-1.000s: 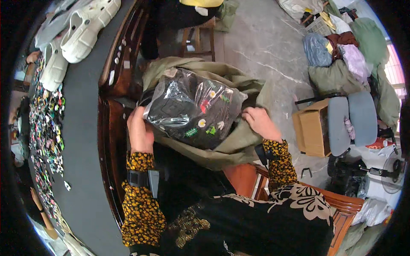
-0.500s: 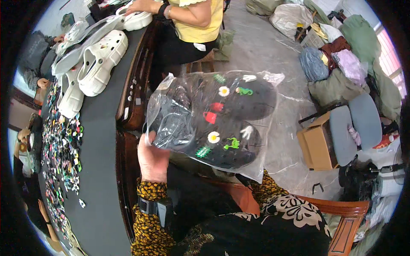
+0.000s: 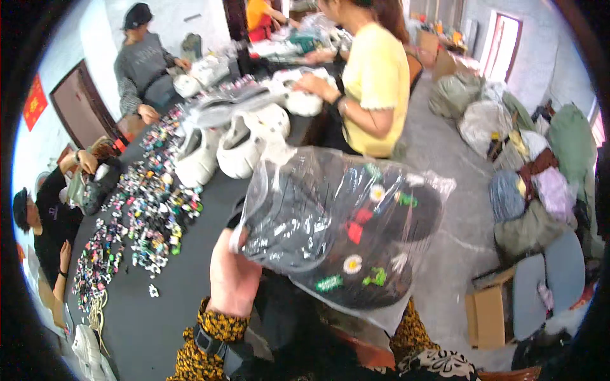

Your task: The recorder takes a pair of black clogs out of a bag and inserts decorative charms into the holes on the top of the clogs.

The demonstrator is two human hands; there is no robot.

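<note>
Bag (image 3: pixel 340 232) is hanging in midair, right of the bench (image 3: pixel 184 273), left hand (image 3: pixel 234 282) gripping its left end; those fingers are curling closely onto the plastic, tips hiding behind it. Right hand is being blocked from view, only its sleeve (image 3: pixel 406 330) showing, so can't tell its fingers' state. Green charm (image 3: pixel 328 283) is bearing pale lettering; red sign (image 3: pixel 34 103) on the wall is showing yellow characters. Clear plastic is wrinkling and glinting over rounded dark clogs (image 3: pixel 416 219). Chunky white clogs (image 3: pixel 235 162) and small multicoloured charms (image 3: pixel 155 219) are covering part of the bench.
</note>
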